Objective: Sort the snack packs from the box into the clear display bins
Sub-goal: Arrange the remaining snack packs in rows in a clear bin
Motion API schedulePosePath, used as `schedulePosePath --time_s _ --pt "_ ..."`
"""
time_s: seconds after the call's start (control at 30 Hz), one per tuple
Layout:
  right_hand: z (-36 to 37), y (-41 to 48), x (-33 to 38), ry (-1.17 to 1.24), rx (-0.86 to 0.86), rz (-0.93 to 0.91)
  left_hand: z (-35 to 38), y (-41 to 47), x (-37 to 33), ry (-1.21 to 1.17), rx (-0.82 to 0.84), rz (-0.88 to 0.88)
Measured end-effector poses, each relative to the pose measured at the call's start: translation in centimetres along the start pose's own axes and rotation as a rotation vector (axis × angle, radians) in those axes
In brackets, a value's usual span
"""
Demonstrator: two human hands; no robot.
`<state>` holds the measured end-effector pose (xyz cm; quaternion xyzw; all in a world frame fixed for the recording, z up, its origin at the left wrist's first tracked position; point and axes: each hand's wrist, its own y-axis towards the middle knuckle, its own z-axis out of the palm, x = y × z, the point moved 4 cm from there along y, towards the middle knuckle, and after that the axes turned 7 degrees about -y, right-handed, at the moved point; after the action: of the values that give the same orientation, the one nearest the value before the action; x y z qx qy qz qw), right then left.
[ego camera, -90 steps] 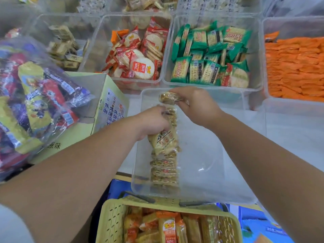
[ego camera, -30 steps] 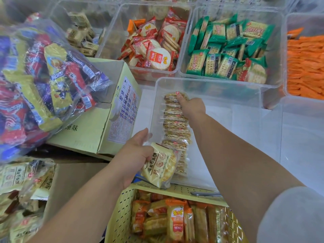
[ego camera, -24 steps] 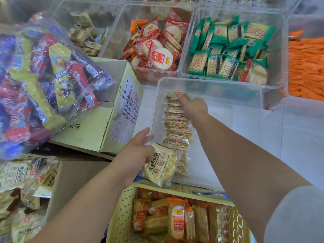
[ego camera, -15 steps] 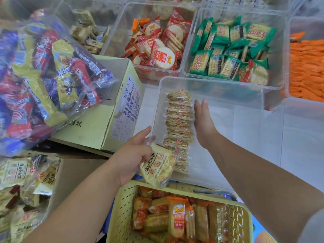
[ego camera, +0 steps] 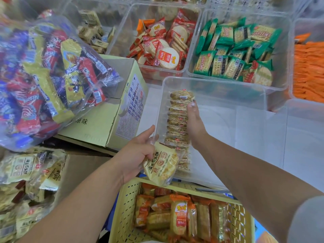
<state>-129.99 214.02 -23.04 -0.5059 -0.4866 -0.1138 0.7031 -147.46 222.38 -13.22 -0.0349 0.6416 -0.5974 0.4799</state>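
Observation:
A clear display bin (ego camera: 228, 95) lies in front of me with a row of pale yellow snack packs (ego camera: 177, 120) standing on edge along its left wall. My right hand (ego camera: 194, 121) rests flat against the right side of that row, fingers stretched out, holding nothing. My left hand (ego camera: 138, 155) grips one pale yellow snack pack (ego camera: 161, 165) just outside the bin's near left corner, above a yellow basket. The pale green cardboard box (ego camera: 108, 116) stands to the left of the bin.
A yellow perforated basket (ego camera: 126, 207) of orange packs sits nearest me. Behind are bins of red packs (ego camera: 163, 48), green packs (ego camera: 235, 53) and orange packs (ego camera: 308, 71). A large clear bag of mixed snacks (ego camera: 43, 72) lies on the box; more pale yellow packs (ego camera: 26, 181) are piled at lower left.
My right hand has come off the far end of the row and now lies flat along its right side. My left hand keeps hold of the single pack, almost unmoved.

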Motion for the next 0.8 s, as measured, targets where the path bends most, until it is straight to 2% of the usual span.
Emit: schedulePosePath --time_s 0.13,0.2,0.27,0.4,0.57,0.73,0.8 --pt "-1.0 -0.7 1.3 -0.155 0.021 0.048 0.1 -0.5 -0.1 0.002 -0.044 0.030" --pt "-2.0 -1.7 2.2 -0.211 -0.078 0.030 0.0 -1.0 -0.3 -0.012 -0.095 0.072" --pt "-3.1 -4.0 3.4 -0.192 -0.151 -0.014 0.0 -1.9 -0.6 -0.040 -0.155 0.137" --pt "-4.3 -11.6 5.3 -0.258 -0.068 -0.197 0.6 -3.7 -1.1 -0.058 -0.235 0.274" --pt "-3.7 -18.8 4.7 -0.529 0.098 -0.389 3.2 -5.3 -0.7 -0.066 -0.183 0.391" --pt "-4.3 -20.8 4.2 -0.695 0.091 -0.443 6.5 -6.7 0.9 -0.062 -0.063 0.407" --pt "-4.4 -21.2 4.3 -0.862 0.124 -0.462 7.6 -7.0 1.6 -0.064 -0.044 0.381"
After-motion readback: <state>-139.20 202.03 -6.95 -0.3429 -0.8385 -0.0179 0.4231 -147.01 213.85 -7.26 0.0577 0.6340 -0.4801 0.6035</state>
